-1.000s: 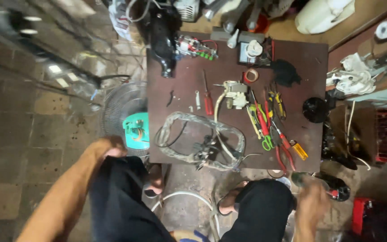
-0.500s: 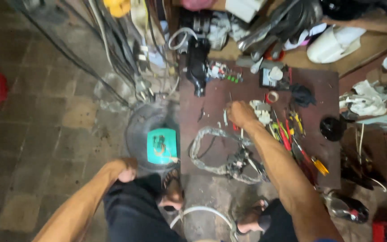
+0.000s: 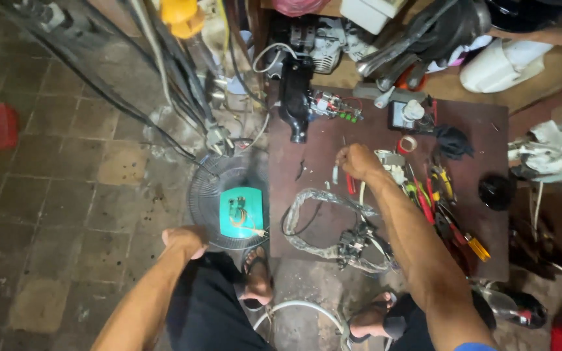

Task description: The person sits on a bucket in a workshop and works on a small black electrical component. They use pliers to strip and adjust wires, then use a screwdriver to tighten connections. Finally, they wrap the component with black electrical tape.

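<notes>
Head view: right hand (image 3: 358, 160) is closed in a fist over a small red-handled tool (image 3: 350, 183) near the middle of the brown work board (image 3: 476, 123), w/ the tool poking out just below the fist; the wire bundle in clear wrap (image 3: 333, 224) lies nearer the person on the board. Left hand (image 3: 183, 242) rests curled on the left knee, off the board's left edge, gripping nothing, beside the fan grille (image 3: 211, 195) w/ its teal part (image 3: 240, 212). Risk, judged: the forearm crosses the bundle and the loose pliers and screwdrivers (image 3: 440, 208) to its right, so a quick pull-back could snag wires or sweep tools off the board.
</notes>
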